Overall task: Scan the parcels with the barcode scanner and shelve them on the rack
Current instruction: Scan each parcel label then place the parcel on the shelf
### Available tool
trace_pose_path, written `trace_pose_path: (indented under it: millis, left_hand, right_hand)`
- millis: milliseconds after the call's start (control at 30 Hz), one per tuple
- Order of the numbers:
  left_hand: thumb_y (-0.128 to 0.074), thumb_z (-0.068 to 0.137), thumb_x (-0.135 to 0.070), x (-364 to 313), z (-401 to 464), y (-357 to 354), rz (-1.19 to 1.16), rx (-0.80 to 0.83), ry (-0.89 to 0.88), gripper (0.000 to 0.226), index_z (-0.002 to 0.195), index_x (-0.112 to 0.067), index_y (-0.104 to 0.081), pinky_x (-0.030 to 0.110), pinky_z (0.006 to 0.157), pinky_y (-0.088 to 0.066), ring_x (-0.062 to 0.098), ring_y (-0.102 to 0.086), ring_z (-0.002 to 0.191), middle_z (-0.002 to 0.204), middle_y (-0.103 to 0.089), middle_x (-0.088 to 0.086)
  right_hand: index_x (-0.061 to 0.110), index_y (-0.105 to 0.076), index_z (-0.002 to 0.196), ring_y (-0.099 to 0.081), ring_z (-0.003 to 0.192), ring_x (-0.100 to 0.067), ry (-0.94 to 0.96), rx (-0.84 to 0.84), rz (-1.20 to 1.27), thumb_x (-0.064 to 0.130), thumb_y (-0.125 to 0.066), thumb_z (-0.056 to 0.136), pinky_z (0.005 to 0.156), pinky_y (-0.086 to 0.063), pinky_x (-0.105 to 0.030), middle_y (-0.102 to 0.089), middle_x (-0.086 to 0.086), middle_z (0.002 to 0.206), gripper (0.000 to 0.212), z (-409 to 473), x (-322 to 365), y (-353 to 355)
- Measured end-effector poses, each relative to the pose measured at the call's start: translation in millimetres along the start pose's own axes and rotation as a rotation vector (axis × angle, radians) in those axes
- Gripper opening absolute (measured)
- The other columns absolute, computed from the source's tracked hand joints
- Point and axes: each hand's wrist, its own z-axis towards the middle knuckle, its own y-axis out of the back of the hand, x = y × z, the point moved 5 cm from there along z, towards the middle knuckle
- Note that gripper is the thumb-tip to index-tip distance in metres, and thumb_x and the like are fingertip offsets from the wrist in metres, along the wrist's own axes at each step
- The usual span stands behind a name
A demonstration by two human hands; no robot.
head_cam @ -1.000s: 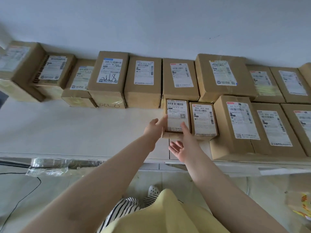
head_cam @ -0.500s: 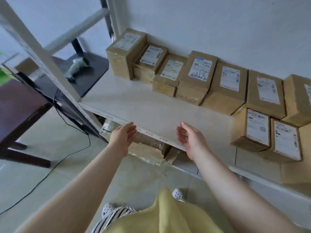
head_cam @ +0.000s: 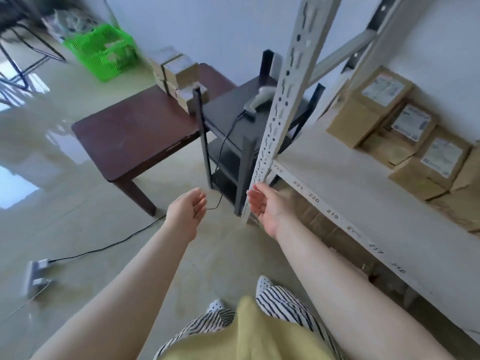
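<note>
Both hands hang empty in mid-air in front of me: my left hand (head_cam: 187, 209) with relaxed fingers, my right hand (head_cam: 265, 205) palm turned inward beside the rack's white upright post (head_cam: 283, 94). A grey barcode scanner (head_cam: 258, 102) lies on the top of a small black stand (head_cam: 228, 110), its cable trailing down to the floor. A stack of brown parcels (head_cam: 179, 74) sits at the far corner of a dark brown table (head_cam: 135, 131). Shelved parcels (head_cam: 394, 123) with white labels line the back of the white rack shelf (head_cam: 350, 183) at right.
A green plastic basket (head_cam: 101, 50) stands on the floor at the back left. A power strip (head_cam: 37, 274) and black cable (head_cam: 109, 245) lie on the tiled floor at left. The shelf's front edge carries number labels. More boxes sit under the shelf.
My view has swung left, away from the shelved parcels toward the table and scanner stand. Both hands let go of the small parcel on the shelf and drew back empty.
</note>
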Motion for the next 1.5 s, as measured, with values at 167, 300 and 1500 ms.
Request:
trace_pose_path:
  millis: [167, 300, 1500]
  left_hand:
    - [-0.063, 0.099, -0.016, -36.2, 46.2, 20.5, -0.087, -0.051, 0.033, 0.010, 0.090, -0.012, -0.065, 0.014, 0.057, -0.053, 0.008, -0.062, 0.071, 0.084, -0.068, 0.000]
    - [-0.062, 0.099, -0.015, -69.0, 90.8, 17.3, -0.135, -0.105, 0.060, 0.012, 0.089, -0.011, -0.065, 0.014, 0.050, -0.053, 0.009, -0.063, 0.074, 0.086, -0.068, 0.002]
    - [-0.075, 0.090, -0.036, -412.6, 479.2, -170.6, 0.146, -0.063, 0.059, 0.063, 0.143, -0.011, -0.050, 0.041, 0.110, -0.047, 0.021, -0.057, 0.117, 0.124, -0.056, 0.007]
  right_hand:
    - [0.011, -0.067, 0.095, -0.063, 0.070, -0.012, -0.031, 0.038, -0.070, 0.022, -0.068, 0.094, 0.071, -0.052, -0.023, -0.070, -0.003, 0.081, 0.011, 42.0, 8.3, -65.2]
    - [0.010, -0.066, 0.098, -0.063, 0.075, -0.013, -0.004, 0.085, -0.098, 0.021, -0.066, 0.095, 0.075, -0.052, -0.025, -0.069, -0.003, 0.084, 0.011, 90.2, 29.6, -115.5]
    - [0.027, -0.053, 0.140, -0.058, 0.108, -0.017, 0.082, -0.097, -0.416, 0.039, -0.064, 0.095, 0.087, -0.053, -0.029, -0.055, -0.006, 0.134, 0.047, 521.3, 237.7, -412.5]
